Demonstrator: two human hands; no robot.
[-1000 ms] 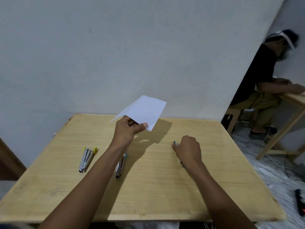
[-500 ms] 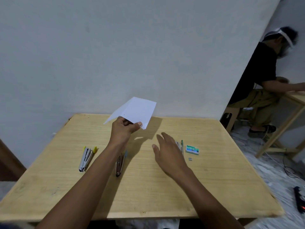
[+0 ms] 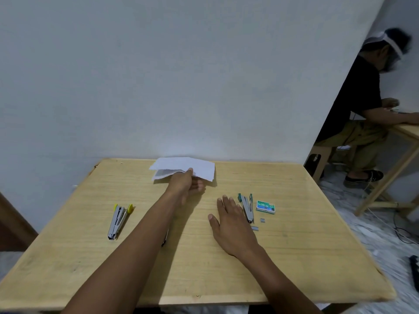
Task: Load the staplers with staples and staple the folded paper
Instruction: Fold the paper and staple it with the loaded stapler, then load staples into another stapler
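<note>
We see a wooden table [image 3: 294, 257] set against a pale wall [image 3: 158, 75]. The left hand [image 3: 184, 183] reaches toward the far edge and pinches the near edge of the folded paper [image 3: 199, 169], thumb on top, fingers beneath. The paper sits low at the far edge, near its middle; its layers gape slightly on the left side. We cannot tell whether it rests fully on the wood.

The right hand [image 3: 229, 223] lies flat on the table right of centre, fingers spread and slack, holding nothing. Just beside its fingertips, to the right, lies a green stapler [image 3: 246, 206], hinged open. Right of that stapler sits a green staple box [image 3: 265, 206], lying flat; we cannot tell if it is open or what it contains. Two loose staple strips [image 3: 254, 228] lie on the wood near the stapler's near end, outside the box.

A yellow stapler [image 3: 119, 219] lies toward the left edge, also hinged open, well apart from both hands. A third stapler [image 3: 165, 240] is mostly hidden under the left forearm; only its near tip shows.

At far right, off the table, another person [image 3: 362, 105] sits at a second table [image 3: 405, 132].
</note>
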